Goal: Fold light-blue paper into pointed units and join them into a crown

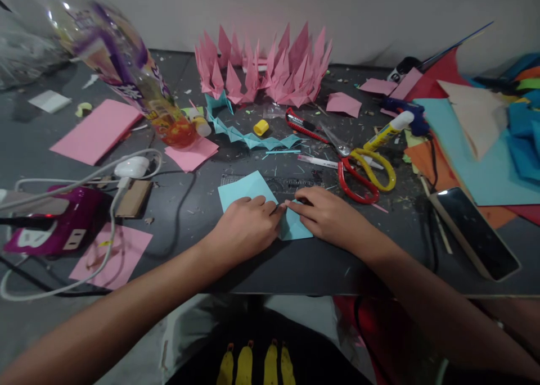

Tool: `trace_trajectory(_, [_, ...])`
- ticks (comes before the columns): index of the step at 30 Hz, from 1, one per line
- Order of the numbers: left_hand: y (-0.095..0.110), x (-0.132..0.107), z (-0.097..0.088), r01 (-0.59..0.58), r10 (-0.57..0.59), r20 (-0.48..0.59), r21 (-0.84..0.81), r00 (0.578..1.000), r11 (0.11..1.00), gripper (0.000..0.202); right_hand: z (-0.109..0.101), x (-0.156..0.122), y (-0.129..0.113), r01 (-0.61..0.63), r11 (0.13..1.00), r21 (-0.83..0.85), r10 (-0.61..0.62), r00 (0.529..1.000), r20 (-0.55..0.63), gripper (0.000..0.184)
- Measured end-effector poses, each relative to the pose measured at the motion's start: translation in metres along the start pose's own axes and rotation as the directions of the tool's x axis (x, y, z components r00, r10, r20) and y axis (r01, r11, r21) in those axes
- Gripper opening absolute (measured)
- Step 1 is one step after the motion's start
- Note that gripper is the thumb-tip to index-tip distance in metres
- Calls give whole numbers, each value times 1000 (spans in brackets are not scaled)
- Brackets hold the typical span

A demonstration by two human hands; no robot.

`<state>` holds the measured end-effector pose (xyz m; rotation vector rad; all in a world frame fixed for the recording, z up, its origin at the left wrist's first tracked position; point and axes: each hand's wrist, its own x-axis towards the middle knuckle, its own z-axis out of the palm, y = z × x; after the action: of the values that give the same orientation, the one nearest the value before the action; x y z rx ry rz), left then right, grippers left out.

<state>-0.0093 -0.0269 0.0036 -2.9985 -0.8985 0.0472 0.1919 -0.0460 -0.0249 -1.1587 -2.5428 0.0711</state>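
Observation:
A sheet of light blue paper [248, 188] lies on the dark table in front of me, partly folded, its lower right part smaller and under my fingers. My left hand [250, 226] rests over its middle with curled fingers, pinning it down. From the other side my right hand [329, 217] holds the right part, its fingertips meeting those of the left hand at the fold. Just beyond the sheet, a clear ruler [295, 181] lies flat. Farther back runs a zigzag strip of folded blue paper [253, 139]. The exact fold under my fingers is hidden.
Pink folded-paper shapes [264, 73] stand at the back. Scissors [358, 166], a red cutter [306, 125], a glue stick [388, 132] and a phone [475, 233] lie to the right. A plastic bottle [126, 70], pink paper [97, 131] and a purple power socket [63, 222] with cables occupy the left.

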Motion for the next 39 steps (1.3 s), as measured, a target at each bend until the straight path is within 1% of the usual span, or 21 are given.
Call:
trace_trajectory(2, [-3, -1, 3, 24, -25, -29, -39, 999, 999, 29, 0, 1, 0, -40, 998, 41, 41, 998, -36, 29])
trace_trajectory(5, [-7, -3, 7, 44, -51, -83, -85, 995, 995, 28, 0, 2, 2, -100, 989, 112, 106, 993, -53, 26])
trace_trajectory(9, [-9, -4, 9, 48, -58, -116, -91, 992, 995, 24, -1, 3, 5, -147, 973, 180, 160, 985, -63, 24])
trace_trajectory(13, [-9, -4, 7, 51, -61, -99, -101, 993, 994, 24, -2, 2, 7, -167, 969, 181, 182, 981, -67, 27])
trace_trajectory(17, [-9, -5, 7, 60, -73, -103, -124, 992, 990, 22, -3, -2, 13, -202, 965, 165, 217, 974, -72, 25])
trace_trajectory(20, [-8, -6, 8, 68, -85, -115, -145, 990, 987, 19, -7, -3, 15, -214, 966, 145, 230, 967, -106, 24])
trace_trajectory(23, [-6, -5, 8, 85, -108, -141, -162, 984, 983, 17, -12, -1, 6, -151, 982, 112, 170, 966, -193, 21])
trace_trajectory(25, [-4, -4, 9, 95, -121, -161, -160, 980, 983, 14, -15, 2, -3, -43, 995, 92, 60, 978, -201, 20])
trace_trajectory(26, [-4, -3, 9, 97, -122, -167, -154, 978, 983, 14, -16, 4, -7, 30, 996, 86, -16, 987, -161, 23])
trace_trajectory(28, [-5, -3, 9, 92, -117, -181, -139, 976, 986, 15, -17, 6, -14, 115, 989, 92, -111, 993, -45, 32])
trace_trajectory(29, [-6, -3, 8, 80, -104, -188, -134, 977, 988, 15, -17, 7, -16, 131, 987, 95, -132, 991, 1, 35])
trace_trajectory(31, [-10, -4, 8, 31, -57, -202, -129, 978, 991, 17, -18, 6, -17, 138, 985, 102, -144, 988, 53, 36])
trace_trajectory(35, [-19, -5, 7, -106, 76, -226, -121, 971, 987, 22, -21, 2, -9, 184, 980, 76, -192, 975, 111, 24])
trace_trajectory(37, [-22, -6, 7, -157, 128, -226, -116, 966, 981, 21, -22, 0, -4, 195, 980, 44, -199, 971, 129, 22])
trace_trajectory(39, [-24, -6, 8, -199, 170, -210, -123, 963, 972, 19, -23, -2, -1, 180, 983, 31, -183, 974, 137, 23])
